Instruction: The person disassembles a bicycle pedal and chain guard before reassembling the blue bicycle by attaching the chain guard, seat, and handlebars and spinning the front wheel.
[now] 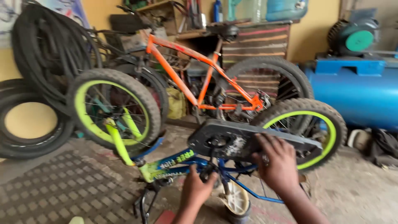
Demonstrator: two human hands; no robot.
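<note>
The small bicycle [182, 164] stands upside down on the floor just in front of the person, wheels in the air, its blue frame low and its black chain guard [248, 143] uppermost. The left hand [198, 190] is curled shut around the black pedal [209, 171] at the crank; the right hand [278, 164] lies flat on the chain guard, fingers spread and loosely bent, pressing rather than gripping.

The bicycle looks light enough for one person to turn over, but awkward and top-heavy in this pose. Its steel tubes are stiff and offer the surest hold. The guard looks like thin moulded plastic, likely to flex under pressure, and greasy near the chain. The pedal is hard and ribbed, but spins freely, so it steadies little.

The knobbly tyres on lime-green rims, front [114, 110] and rear [309, 130], are rubbery and grippy.

Behind leans a bigger orange bicycle [207, 70] with a slim metal frame. Farther back hang limp black spare tyres [45, 49] on the left, and on the right sits a smooth blue compressor tank [356, 91].
</note>
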